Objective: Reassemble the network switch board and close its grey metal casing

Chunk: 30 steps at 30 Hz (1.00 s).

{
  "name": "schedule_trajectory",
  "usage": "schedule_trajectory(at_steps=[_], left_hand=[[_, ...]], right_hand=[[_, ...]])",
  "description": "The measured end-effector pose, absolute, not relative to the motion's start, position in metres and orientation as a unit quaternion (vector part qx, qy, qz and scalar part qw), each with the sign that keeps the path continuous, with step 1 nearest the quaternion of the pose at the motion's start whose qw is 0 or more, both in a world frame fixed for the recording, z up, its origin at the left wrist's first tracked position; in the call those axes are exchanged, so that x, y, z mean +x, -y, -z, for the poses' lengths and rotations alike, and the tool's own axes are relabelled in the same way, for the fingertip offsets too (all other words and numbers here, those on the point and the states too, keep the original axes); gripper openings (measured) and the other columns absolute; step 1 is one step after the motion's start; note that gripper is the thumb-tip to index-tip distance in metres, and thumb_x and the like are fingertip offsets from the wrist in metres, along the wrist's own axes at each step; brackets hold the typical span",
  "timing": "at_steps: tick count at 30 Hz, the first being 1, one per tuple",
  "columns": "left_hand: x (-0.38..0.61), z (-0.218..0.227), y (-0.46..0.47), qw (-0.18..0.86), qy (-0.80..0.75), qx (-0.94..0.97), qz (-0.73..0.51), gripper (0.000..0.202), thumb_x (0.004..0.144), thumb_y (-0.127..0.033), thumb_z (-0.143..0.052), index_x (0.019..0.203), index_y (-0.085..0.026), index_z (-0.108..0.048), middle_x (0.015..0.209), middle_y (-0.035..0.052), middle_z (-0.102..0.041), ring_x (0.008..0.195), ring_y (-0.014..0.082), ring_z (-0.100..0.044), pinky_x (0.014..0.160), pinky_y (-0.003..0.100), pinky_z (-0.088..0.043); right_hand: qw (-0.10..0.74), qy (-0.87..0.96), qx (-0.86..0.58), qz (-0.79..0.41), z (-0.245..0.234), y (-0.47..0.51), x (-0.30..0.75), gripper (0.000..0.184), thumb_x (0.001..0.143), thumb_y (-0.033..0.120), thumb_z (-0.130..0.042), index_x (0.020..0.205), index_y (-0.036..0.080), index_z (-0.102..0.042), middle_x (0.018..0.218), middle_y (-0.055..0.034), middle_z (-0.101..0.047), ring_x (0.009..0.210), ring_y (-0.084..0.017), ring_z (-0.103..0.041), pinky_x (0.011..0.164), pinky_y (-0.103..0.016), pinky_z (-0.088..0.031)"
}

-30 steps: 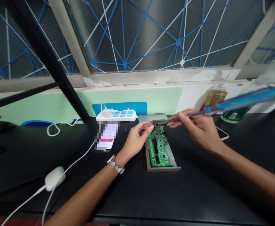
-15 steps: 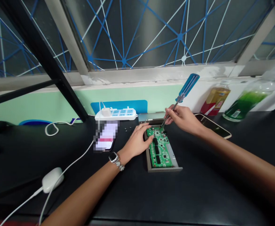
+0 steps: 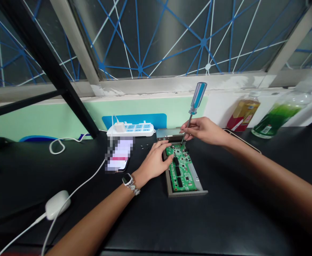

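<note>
A green circuit board lies in an open grey metal casing on the black table. My left hand, with a watch at its wrist, grips the board's left side; its fingers reach over the far left corner and its thumb presses on the board. Pinched in my right hand is the shaft of a screwdriver with a clear and blue handle. The screwdriver stands nearly upright, tilted slightly right, its tip down at the board's far edge. Whether a screw sits under the tip is too small to tell.
Several small screws lie beside a lit phone. Behind them is a white power strip. A white charger with cables is at left. Two bottles, one amber and one green, stand at right behind another phone.
The screwdriver's handle has swung left and become more upright, and my right hand has shifted slightly left with it. My left hand keeps its place on the board.
</note>
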<state>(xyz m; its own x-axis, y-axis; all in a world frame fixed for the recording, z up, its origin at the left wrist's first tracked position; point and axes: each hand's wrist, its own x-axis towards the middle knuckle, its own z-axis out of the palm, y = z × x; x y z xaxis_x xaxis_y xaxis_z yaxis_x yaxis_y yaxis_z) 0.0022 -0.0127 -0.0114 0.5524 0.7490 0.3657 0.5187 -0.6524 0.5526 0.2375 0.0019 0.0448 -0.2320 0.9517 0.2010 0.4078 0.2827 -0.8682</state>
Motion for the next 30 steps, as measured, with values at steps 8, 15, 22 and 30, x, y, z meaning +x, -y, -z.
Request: schedule_trajectory(at_steps=[8,15,22,30], left_hand=[[0.0025,0.0134,0.0114,0.195,-0.371,0.858,-0.298,0.032,0.089,-0.028,-0.059,0.12,-0.02,-0.061,0.139,0.0104,-0.054,0.13,0.028,-0.049,0.113,0.051,-0.038],[0.0024,0.0128,0.0121,0.192,-0.374,0.858,-0.293,0.034,0.09,-0.028,-0.058,0.123,-0.02,-0.06,0.139,0.0104,-0.053,0.131,0.0276,-0.048,0.114,0.049,-0.037],[0.0022,0.0107,0.0133,0.196,-0.374,0.859,-0.288,0.033,0.089,-0.026,-0.057,0.121,-0.018,-0.06,0.14,0.0119,-0.053,0.132,0.0283,-0.047,0.114,0.051,-0.036],[0.001,0.0122,0.0124,0.196,-0.37,0.859,-0.295,0.032,0.089,-0.026,-0.057,0.12,-0.02,-0.06,0.139,0.0116,-0.053,0.131,0.0289,-0.049,0.113,0.052,-0.037]], right_hand=[[0.434,0.68,-0.481,-0.343,-0.0399,-0.0008,0.2358,0.028,0.08,0.042,-0.072,0.092,0.016,-0.066,0.067,-0.0035,-0.07,0.063,-0.019,-0.071,0.063,-0.034,-0.062],[0.436,0.691,-0.493,-0.299,-0.0384,-0.0019,0.2353,0.026,0.082,0.042,-0.07,0.086,0.016,-0.065,0.07,-0.0056,-0.07,0.063,-0.02,-0.071,0.062,-0.035,-0.061],[0.419,0.702,-0.48,-0.318,-0.0405,0.0012,0.2338,0.025,0.085,0.041,-0.067,0.093,0.018,-0.064,0.074,-0.0051,-0.07,0.067,-0.02,-0.071,0.064,-0.034,-0.062],[0.406,0.721,-0.47,-0.308,-0.0405,0.0019,0.233,0.026,0.087,0.042,-0.064,0.101,0.02,-0.063,0.083,-0.0058,-0.071,0.072,-0.02,-0.072,0.067,-0.035,-0.062]])
